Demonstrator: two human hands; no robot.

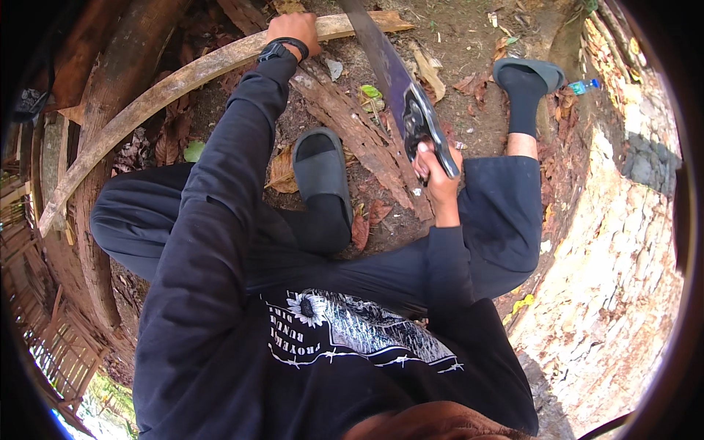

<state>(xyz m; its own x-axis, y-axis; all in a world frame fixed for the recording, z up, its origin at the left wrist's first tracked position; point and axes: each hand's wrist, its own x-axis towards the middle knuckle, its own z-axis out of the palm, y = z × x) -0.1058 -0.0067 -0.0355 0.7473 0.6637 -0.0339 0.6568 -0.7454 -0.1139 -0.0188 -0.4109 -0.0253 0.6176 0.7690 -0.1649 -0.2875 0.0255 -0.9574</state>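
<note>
My left hand (293,34) grips a long narrow wooden plank (192,76) near its far right end. In my right hand (438,167) is the black handle of a hand saw (385,70), my fingers wrapped round it. The saw's blade slants up and to the left, and crosses the plank's end to the right of my left hand. Whether its teeth have cut into the wood I cannot tell. Beneath the blade and handle, a rough, split piece of old wood (352,117) lies on the ground between my feet.
Thick timbers (121,95) lie at the left, beside bamboo slats (44,308). My sandalled feet (320,165) are on dirt strewn with dry leaves. A small plastic bottle (583,86) lies beyond my right foot. A big pale log (601,271) runs along the right side.
</note>
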